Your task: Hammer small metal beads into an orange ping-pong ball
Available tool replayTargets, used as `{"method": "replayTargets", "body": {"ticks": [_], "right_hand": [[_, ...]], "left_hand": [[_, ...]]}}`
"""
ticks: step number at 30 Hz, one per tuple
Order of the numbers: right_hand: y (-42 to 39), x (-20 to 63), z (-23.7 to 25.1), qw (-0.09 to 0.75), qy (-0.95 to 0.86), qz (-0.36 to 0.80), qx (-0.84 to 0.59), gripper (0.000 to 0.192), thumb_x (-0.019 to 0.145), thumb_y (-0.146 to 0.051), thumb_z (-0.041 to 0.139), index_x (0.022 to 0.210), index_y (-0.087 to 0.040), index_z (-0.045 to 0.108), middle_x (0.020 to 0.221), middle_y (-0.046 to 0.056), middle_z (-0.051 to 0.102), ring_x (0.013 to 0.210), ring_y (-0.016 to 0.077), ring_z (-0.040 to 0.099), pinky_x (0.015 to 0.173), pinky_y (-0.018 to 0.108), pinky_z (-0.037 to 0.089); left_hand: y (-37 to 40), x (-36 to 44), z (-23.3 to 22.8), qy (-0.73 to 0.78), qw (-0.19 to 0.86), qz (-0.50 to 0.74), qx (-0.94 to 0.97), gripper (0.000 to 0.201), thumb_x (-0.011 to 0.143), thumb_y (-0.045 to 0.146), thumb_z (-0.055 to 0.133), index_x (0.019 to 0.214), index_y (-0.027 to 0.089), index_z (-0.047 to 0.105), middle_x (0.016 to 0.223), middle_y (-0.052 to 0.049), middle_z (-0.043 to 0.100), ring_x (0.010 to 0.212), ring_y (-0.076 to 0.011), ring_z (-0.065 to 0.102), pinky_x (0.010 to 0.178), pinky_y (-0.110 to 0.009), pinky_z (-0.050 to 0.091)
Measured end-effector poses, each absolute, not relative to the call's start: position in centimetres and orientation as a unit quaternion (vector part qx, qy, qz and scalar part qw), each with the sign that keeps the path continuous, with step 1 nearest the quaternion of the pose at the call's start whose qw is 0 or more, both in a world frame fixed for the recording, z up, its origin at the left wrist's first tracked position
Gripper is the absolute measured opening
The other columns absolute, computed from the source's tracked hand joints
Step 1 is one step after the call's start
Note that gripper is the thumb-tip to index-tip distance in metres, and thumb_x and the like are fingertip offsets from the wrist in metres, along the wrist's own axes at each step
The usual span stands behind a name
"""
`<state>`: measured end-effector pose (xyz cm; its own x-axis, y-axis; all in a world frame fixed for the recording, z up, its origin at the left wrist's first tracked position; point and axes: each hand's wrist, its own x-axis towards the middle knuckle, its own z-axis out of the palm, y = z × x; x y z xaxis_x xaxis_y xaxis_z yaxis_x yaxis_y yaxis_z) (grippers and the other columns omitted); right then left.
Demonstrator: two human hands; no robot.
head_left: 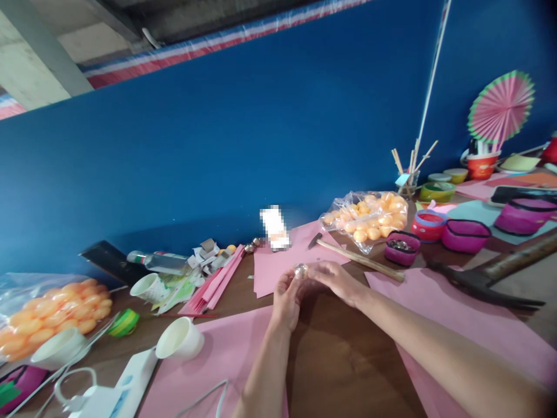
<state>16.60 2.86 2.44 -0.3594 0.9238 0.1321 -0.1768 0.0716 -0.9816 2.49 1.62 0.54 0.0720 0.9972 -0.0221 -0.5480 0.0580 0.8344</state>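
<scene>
Silvery ball (300,270), small and shiny, sits pinched between the fingertips of both hands above the bare brown middle of the bench (343,354). The left hand (287,299) rises from below with its fingers closed up around the ball's near side, while the right hand (337,281) reaches in from the right, fingers curled over and touching it from the far side; both are equally close, and being round the ball shows no long axis. Pink paper sheets (226,354) lie under and on both sides of the forearms. Just beyond the hands, a wooden-handled hammer (361,259) lies slantwise, head toward the far edge, handle running to the right. At the near left corner stand 2 white paper cups (180,339) beside a bag of orange balls (56,316); a second bag of orange balls (369,217) rests near the far edge. Farther right are magenta pouches (465,235) and a pink paper fan (500,107) against the blue wall (261,133). A blurred card by the wall cannot be read; no other writing is legible.
</scene>
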Motion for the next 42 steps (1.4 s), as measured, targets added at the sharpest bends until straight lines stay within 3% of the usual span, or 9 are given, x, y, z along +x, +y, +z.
{"method": "replayTargets", "body": {"ticks": [32,42], "right_hand": [[3.3,16.5,1.4,0.478,-0.54,0.606,-0.335,0.041,0.06,-0.053,0.063,0.077,-0.015,0.064,0.074,0.004,0.064,0.075,0.0205,0.058,0.075,0.035,0.042],[3.2,16.6,1.3,0.476,-0.528,0.613,-0.345,0.04,0.061,-0.051,0.063,0.077,-0.015,0.063,0.068,0.003,0.063,0.071,0.0192,0.057,0.071,0.034,0.042]], "left_hand": [[1.5,2.6,0.5,0.35,0.631,0.59,0.363,0.036,0.067,0.03,0.065,0.098,0.014,0.058,0.091,-0.01,0.066,0.079,-0.0197,0.063,0.077,-0.034,0.047],[1.7,2.5,-0.2,0.358,0.607,0.607,0.368,0.046,0.068,0.027,0.064,0.112,0.02,0.053,0.108,-0.009,0.061,0.096,-0.0212,0.058,0.086,-0.035,0.043]]}}
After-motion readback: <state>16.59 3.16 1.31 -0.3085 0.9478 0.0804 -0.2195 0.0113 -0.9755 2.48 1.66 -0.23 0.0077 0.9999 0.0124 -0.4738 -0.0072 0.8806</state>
